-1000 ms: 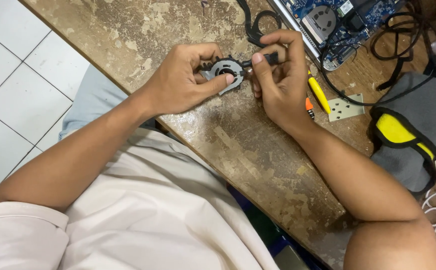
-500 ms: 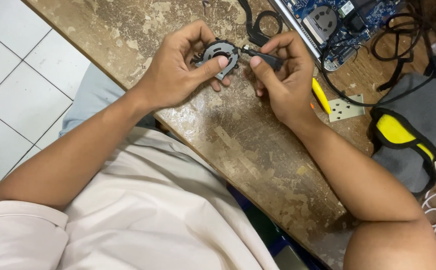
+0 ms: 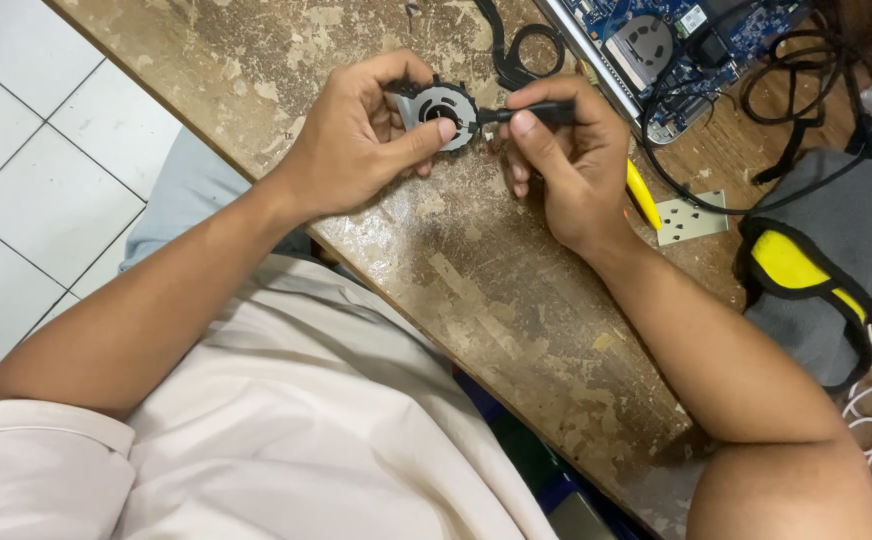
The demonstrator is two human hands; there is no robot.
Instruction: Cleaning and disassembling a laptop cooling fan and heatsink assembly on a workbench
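Evidently fan (image 3: 438, 108) in left hand (image 3: 356, 140), right hand (image 3: 571, 165) gripping tool (image 3: 526, 112)

A: What's diff vs 1 s ago?
B: Both hands moved up toward 12 o'clock on the bench. Left hand (image 3: 356, 140) tilted the small fan (image 3: 438, 110), its round face now up, thumb across it.
A: Right hand (image 3: 566, 160)?
B: Black tool (image 3: 526, 112) now level, tip at fan's 3 o'clock edge.

Bright, even light falls from above, with no harsh glare. Soft, short shadows sit under the left hand (image 3: 356, 135) and right hand (image 3: 566, 165) on the worn wooden table (image 3: 496, 290). Focus is sharp throughout, with no visible blur.
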